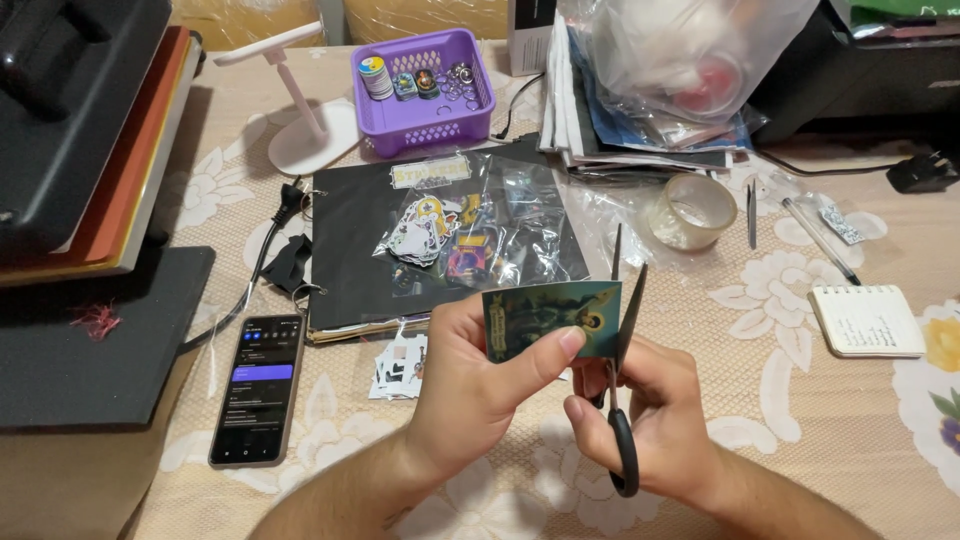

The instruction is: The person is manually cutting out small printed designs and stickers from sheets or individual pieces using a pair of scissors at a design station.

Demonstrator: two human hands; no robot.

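At the far left a black heat press [75, 110] sits over a dark foam pad [90, 340]. Beside the pad a smartphone [258, 388] lies face up with its screen lit. Further back stand a white phone stand [305, 120] and a purple plastic basket [425, 90] of small round items. A black ring binder [345, 250] lies near the middle, with clear bags of stickers [450, 235] on top of it.

The left hand [470, 385] pinches a small dark-green printed card [552, 320] between thumb and fingers, holding it up just above the floral tablecloth [780, 420], in front of the binder. The right hand [650, 415] is closed through the black handles of a pair of scissors [622, 380]; the blades stand parted, with the card's right edge between them.

To the right of the hands a roll of clear tape [690, 212] rests on the cloth, then tweezers [752, 215], a pen [820, 240] and a small spiral notepad [866, 320]. Behind them a stack of papers [620, 130] carries a clear plastic bag [700, 55].
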